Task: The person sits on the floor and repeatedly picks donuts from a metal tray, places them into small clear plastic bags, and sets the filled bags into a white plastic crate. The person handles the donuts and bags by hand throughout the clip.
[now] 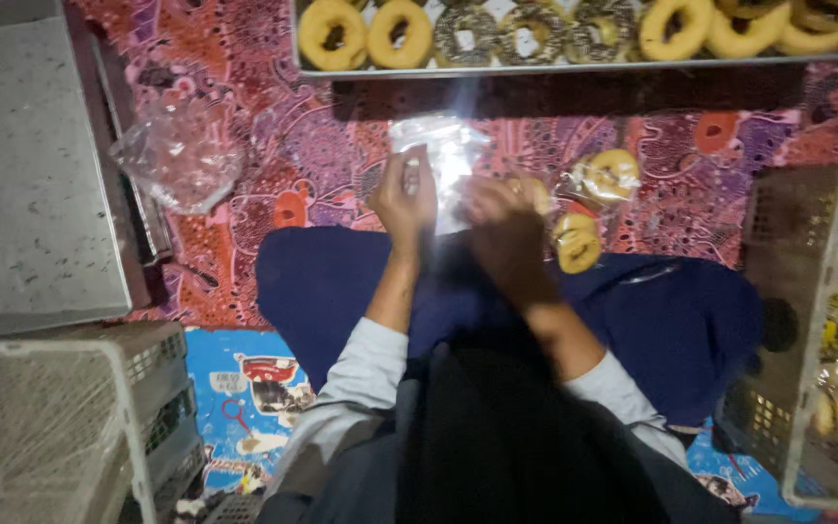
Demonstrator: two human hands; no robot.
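We sit on a floor covered by a patterned pink and purple mat (273, 136), legs in dark blue cloth (341, 281) folded beneath us, so the work falls within easy reach in front. Along the far edge runs a long metal tray (574, 66) of ring doughnuts, yellow-glazed and chocolate-sprinkled, near enough, we judge, to pick from. At the far left lies a grey slab-like lid (31, 175); a white mesh basket (50, 417) stands near left, and another basket (817, 330) of wrapped goods sits on the right. A crumpled heap of clear plastic (181, 155) rests left of centre. Two doughnuts already in wrappers (594, 204) lie just right of our hands, laid aside toward the right basket. Our left hand (404, 199) pinches the near edge of a clear plastic bag (448, 160), its grip closed tight on the film, apparently holding it steady. Our right hand (506, 228) is curled at the bag's right side, beside a doughnut (535, 194); motion blur keeps us from telling whether that grip has hold of anything.
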